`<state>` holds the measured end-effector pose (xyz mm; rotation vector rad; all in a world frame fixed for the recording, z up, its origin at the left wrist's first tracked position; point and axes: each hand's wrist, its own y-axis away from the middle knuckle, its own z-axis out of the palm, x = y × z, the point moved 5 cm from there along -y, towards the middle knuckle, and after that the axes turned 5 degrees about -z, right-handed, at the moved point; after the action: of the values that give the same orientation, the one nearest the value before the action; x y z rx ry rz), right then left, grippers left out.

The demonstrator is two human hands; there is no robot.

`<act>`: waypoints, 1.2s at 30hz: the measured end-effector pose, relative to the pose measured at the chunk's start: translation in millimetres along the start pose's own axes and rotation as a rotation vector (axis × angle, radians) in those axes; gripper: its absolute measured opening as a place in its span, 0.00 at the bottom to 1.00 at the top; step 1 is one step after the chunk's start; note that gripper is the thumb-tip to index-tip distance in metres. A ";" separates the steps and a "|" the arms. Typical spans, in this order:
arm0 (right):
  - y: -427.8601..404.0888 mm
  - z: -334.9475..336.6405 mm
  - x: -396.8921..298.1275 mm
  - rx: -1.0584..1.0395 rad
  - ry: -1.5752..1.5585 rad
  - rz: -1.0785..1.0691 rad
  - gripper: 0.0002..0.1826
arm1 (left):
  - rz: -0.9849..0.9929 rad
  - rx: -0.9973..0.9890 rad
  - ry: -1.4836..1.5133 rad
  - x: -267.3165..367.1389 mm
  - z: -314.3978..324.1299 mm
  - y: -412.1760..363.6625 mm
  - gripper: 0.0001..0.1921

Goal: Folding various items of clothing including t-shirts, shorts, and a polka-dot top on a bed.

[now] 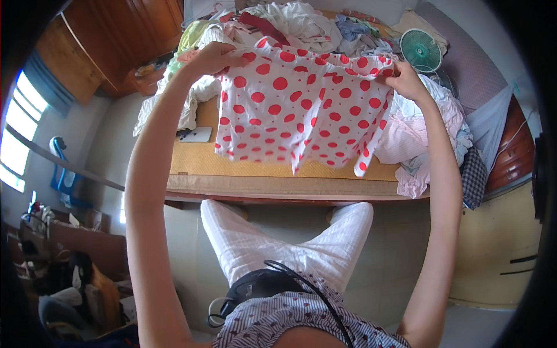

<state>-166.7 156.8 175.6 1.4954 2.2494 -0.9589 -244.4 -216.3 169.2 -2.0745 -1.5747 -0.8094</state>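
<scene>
A white garment with red polka dots (278,95), apparently shorts, hangs spread out between my two hands over the bed. My left hand (213,61) pinches its upper left corner. At the other end of the gathered upper edge, my right hand (407,80) grips the right corner. The lower hem hangs loose above the woven mat (196,161) on the bed. Behind the garment lies a heap of crumpled white clothes (300,24), partly covered by it. Pink striped clothing (404,139) lies piled near my right forearm.
A smartphone (196,135) lies on the mat left of the garment. At the back right stands a green fan (421,50). A dark checked cloth (474,178) hangs over the bed's right front. A blue plastic chair (65,174) is off to the left. A black cable (311,287) crosses my lap.
</scene>
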 end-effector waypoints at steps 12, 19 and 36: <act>-20.7 47.1 88.6 0.309 0.184 0.140 0.14 | 0.201 0.379 -0.141 -44.7 65.9 -68.4 0.13; 41.8 49.6 36.7 0.554 0.093 -0.221 0.20 | 0.508 0.636 -0.002 -23.2 59.1 12.7 0.09; 267.7 279.7 73.0 0.227 0.008 0.259 0.20 | -0.053 0.270 0.162 -218.4 255.5 181.7 0.14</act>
<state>5.4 91.0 -172.6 1.8339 1.9393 -1.1555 -60.8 -262.2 -162.7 -1.7400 -1.5606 -0.7185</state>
